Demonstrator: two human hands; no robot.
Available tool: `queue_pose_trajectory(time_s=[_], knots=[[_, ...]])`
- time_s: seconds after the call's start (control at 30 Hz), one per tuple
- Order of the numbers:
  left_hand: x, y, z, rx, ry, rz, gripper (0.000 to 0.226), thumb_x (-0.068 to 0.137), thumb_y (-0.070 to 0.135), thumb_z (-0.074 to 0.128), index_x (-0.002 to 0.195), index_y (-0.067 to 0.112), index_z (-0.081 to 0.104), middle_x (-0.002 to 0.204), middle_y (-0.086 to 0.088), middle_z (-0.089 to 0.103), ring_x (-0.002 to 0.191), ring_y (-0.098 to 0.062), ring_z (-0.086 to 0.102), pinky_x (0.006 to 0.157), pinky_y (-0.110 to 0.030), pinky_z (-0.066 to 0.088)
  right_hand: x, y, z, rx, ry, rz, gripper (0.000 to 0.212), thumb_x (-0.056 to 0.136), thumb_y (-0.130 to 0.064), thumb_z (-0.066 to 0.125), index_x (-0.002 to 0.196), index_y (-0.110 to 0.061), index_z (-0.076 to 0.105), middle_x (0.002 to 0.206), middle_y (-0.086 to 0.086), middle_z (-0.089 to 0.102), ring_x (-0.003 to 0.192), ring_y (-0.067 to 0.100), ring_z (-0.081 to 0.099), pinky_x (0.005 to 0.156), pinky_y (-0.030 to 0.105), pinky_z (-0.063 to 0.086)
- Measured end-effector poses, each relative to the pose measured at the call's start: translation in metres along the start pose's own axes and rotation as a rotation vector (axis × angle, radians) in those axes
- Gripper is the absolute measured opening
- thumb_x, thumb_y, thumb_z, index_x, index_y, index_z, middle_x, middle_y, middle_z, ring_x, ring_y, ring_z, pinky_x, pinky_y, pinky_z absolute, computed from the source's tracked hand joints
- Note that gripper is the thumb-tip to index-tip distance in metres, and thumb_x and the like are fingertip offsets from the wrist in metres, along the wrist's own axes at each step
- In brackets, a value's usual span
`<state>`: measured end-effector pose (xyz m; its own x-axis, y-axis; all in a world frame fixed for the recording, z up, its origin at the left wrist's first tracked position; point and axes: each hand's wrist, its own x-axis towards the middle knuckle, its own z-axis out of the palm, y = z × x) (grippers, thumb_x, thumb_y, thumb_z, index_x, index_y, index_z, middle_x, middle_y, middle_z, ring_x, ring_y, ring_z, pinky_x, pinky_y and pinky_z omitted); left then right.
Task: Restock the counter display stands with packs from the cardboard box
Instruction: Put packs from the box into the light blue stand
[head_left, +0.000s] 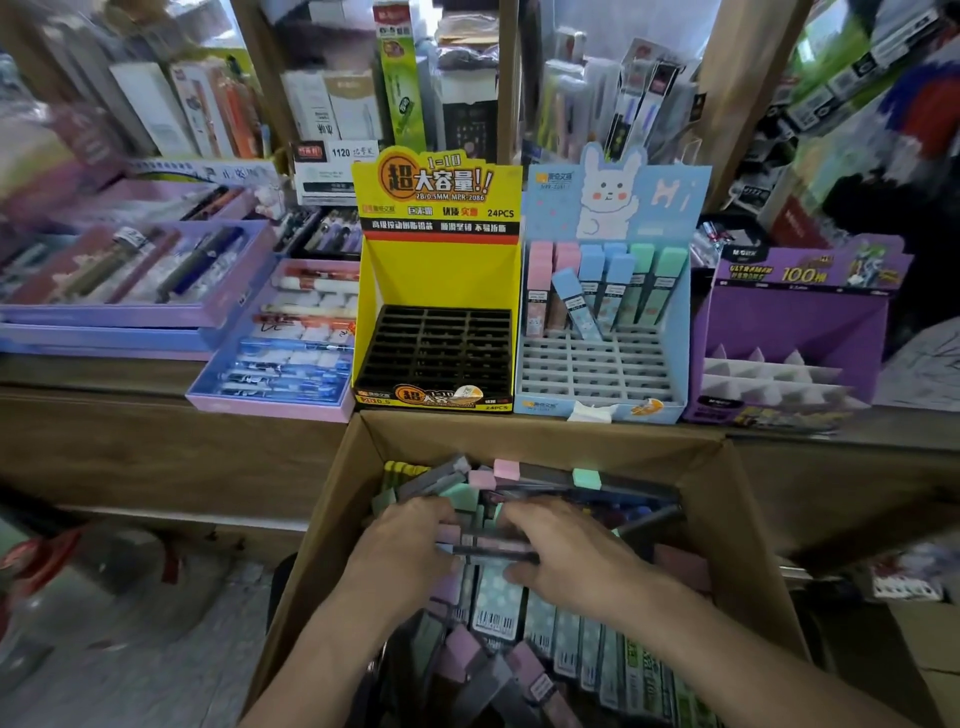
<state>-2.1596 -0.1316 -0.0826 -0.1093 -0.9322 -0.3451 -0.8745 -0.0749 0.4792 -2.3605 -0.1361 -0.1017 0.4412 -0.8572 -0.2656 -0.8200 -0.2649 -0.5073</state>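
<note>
Both forearms reach into the cardboard box (524, 440); left hand (410, 551) and right hand (576, 564), palms down, fingers curled, grip slim, glossy rectangular packs (493, 543).

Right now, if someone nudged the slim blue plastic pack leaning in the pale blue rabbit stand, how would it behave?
The slim blue pack probably topples: it leans askew in the pale blue stand. Straight edges suggest it is stiff; small, so likely light.

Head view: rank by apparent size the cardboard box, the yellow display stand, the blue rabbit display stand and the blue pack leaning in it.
1. cardboard box, largest, though also nearest the camera.
2. yellow display stand and blue rabbit display stand: look about alike, left unranked.
3. leaning blue pack, smallest.
</note>
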Motion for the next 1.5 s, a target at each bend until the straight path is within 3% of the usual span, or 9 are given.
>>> queue_pose_trajectory(time_s=[0.2,0.27,0.4,0.47,0.73,0.9,1.23,1.37,1.5], knots=[[0.000,0.000,-0.011,-0.446,-0.040,0.020,0.023,0.082,0.019,0.077,0.089,0.040,0.068,0.087,0.016,0.073,0.085,0.002,0.066,0.071,-0.023,0.051,-0.001,0.007,-0.021,0.298,-0.034,0.090,0.015,0.089,-0.032,0.077,0.089,-0.033,0.062,0.089,-0.006,0.066,0.074,0.010,0.064,0.064,0.031,0.045],[0.000,0.004,-0.013,-0.680,-0.018,0.010,0.022,0.083,0.012,0.078,0.099,0.027,0.072,0.094,0.009,0.077,0.091,-0.004,0.071,0.081,-0.029,0.058,-0.003,0.010,-0.029,0.464,-0.067,0.087,0.013,0.090,-0.030,0.077,0.097,-0.032,0.066,0.096,0.001,0.072,0.080,0.013,0.066,0.070,0.033,0.045],[-0.001,0.019,-0.013,-1.150,-0.001,-0.127,0.024,0.080,0.015,0.082,0.102,0.006,0.075,0.083,-0.007,0.071,0.067,-0.012,0.063,0.061,-0.024,0.049,-0.007,0.005,-0.037,0.775,-0.080,0.001,0.027,0.092,-0.024,0.074,0.118,-0.032,0.070,0.122,-0.006,0.071,0.116,0.009,0.067,0.089,0.028,0.049],[-0.002,0.026,-0.012,-1.329,-0.067,-0.194,0.033,0.074,0.026,0.083,0.097,0.003,0.076,0.081,-0.013,0.066,0.064,-0.015,0.057,0.057,-0.024,0.047,-0.009,0.000,-0.039,0.892,-0.034,-0.033,0.029,0.092,-0.020,0.072,0.120,-0.030,0.071,0.115,-0.005,0.074,0.102,0.004,0.069,0.079,0.017,0.049],[-0.002,0.042,-0.009,-1.189,-0.030,-0.033,0.019,0.092,0.034,0.070,0.099,0.020,0.080,0.092,-0.005,0.079,0.074,-0.012,0.063,0.072,-0.028,0.049,-0.017,-0.017,-0.052,1.035,0.157,0.033,0.030,0.100,-0.042,0.057,0.117,-0.031,0.078,0.102,-0.005,0.079,0.089,0.003,0.069,0.077,0.017,0.053],[0.000,0.052,-0.012,-1.256,0.005,0.019,0.019,0.099,0.019,0.061,0.100,0.019,0.080,0.099,-0.012,0.079,0.090,-0.024,0.076,0.076,-0.029,0.059,-0.021,-0.013,-0.058,1.130,0.206,0.044,0.021,0.095,-0.013,0.072,0.114,-0.018,0.080,0.104,0.007,0.080,0.091,0.019,0.074,0.076,0.025,0.057],[0.003,0.045,-0.010,-1.216,0.150,0.001,0.019,0.097,0.011,0.063,0.092,0.017,0.081,0.079,-0.004,0.073,0.086,-0.027,0.069,0.085,-0.043,0.061,-0.021,-0.003,-0.077,1.073,0.325,0.073,0.018,0.089,-0.009,0.079,0.090,-0.027,0.077,0.099,0.010,0.079,0.093,0.022,0.076,0.082,0.031,0.060],[0.003,0.042,-0.013,-1.235,0.156,-0.013,0.022,0.096,0.009,0.063,0.089,0.017,0.082,0.074,-0.003,0.068,0.080,-0.020,0.066,0.066,-0.027,0.057,-0.017,-0.002,-0.107,0.895,0.412,-0.022,0.032,0.092,-0.009,0.076,0.112,-0.032,0.069,0.104,0.002,0.081,0.102,0.019,0.076,0.091,0.036,0.061],[0.001,0.044,-0.013,-1.210,0.146,-0.007,0.024,0.096,0.009,0.064,0.087,0.020,0.082,0.073,0.000,0.070,0.082,-0.020,0.066,0.079,-0.038,0.060,-0.007,0.000,-0.134,0.789,0.497,-0.055,0.038,0.092,0.000,0.073,0.120,-0.021,0.057,0.102,0.001,0.079,0.094,0.021,0.078,0.074,0.035,0.065]])
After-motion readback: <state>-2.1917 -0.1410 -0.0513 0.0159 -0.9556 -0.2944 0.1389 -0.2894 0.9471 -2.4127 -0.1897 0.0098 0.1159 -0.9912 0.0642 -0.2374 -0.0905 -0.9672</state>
